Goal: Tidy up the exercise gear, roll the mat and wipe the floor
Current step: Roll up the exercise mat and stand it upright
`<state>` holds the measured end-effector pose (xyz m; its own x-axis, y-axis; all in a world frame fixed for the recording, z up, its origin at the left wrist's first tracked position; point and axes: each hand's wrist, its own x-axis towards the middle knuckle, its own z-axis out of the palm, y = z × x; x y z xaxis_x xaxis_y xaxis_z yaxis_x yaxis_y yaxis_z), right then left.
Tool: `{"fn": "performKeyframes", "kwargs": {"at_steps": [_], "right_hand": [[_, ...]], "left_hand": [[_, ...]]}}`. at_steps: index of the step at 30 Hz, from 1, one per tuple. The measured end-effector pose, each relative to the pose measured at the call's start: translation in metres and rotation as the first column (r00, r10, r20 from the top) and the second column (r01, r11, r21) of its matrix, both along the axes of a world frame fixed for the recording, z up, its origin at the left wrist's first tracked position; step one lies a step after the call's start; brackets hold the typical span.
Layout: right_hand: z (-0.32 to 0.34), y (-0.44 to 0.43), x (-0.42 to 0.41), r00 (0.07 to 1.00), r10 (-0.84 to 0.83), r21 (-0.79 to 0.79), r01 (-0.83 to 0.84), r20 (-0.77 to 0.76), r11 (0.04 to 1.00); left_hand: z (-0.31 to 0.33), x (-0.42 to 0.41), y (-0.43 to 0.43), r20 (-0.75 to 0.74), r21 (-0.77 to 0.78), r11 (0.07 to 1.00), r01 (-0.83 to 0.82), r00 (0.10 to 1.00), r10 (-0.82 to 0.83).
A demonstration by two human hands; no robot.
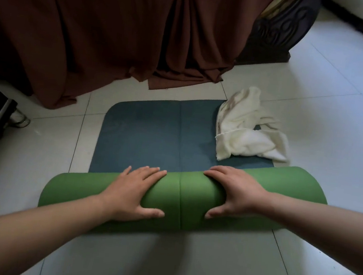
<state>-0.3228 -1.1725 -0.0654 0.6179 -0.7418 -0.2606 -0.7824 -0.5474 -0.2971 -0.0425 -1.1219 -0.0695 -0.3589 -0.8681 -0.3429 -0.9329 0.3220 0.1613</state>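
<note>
The mat [199, 204] is lying partly rolled, green outside, teal inside; left hand [137, 191] and right hand [236, 194] are pressing it, fingers spread

Ahead of the roll [180, 196] the flat mat [149, 133] lies bare on the left — a towel [245, 131] covers its far right corner. Brown cloth [121, 27] drapes just beyond; open tiles [329, 114] lie to the right.

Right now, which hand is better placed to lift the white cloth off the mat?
Likely the right hand: it rests on the roll nearest the white cloth; the left hand sits farther away.
</note>
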Motion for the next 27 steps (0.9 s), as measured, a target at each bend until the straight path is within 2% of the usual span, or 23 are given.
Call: {"fn": "performKeyframes", "kwargs": {"at_steps": [5,9,12,16,22,27], "right_hand": [[-0.003,-0.017,-0.002,0.995,-0.070,-0.019,0.072,0.064,0.997],[-0.001,-0.040,0.000,0.973,-0.182,0.035,0.179,0.145,0.983],[-0.001,-0.062,-0.002,0.943,-0.250,0.108,0.231,0.221,0.967],[-0.003,-0.097,-0.009,0.896,-0.352,0.080,0.343,0.270,0.936],[-0.023,-0.135,-0.025,0.837,-0.480,0.077,0.478,0.262,0.875],[-0.041,-0.156,-0.032,0.829,-0.501,0.071,0.500,0.249,0.863]], "left_hand": [[-0.002,-0.034,-0.012,-0.011,-0.099,0.995,-0.004,1.000,0.003],[-0.015,-0.061,-0.027,-0.023,-0.158,0.983,-0.092,0.996,0.089],[-0.024,-0.062,-0.045,-0.027,-0.187,0.977,-0.105,0.994,0.101],[-0.029,-0.055,-0.071,-0.025,-0.198,0.977,-0.084,0.996,0.081],[-0.037,-0.053,-0.088,-0.028,-0.202,0.976,-0.080,0.997,0.076],[-0.045,-0.051,-0.103,-0.051,-0.192,0.977,-0.090,0.995,0.082]]}}
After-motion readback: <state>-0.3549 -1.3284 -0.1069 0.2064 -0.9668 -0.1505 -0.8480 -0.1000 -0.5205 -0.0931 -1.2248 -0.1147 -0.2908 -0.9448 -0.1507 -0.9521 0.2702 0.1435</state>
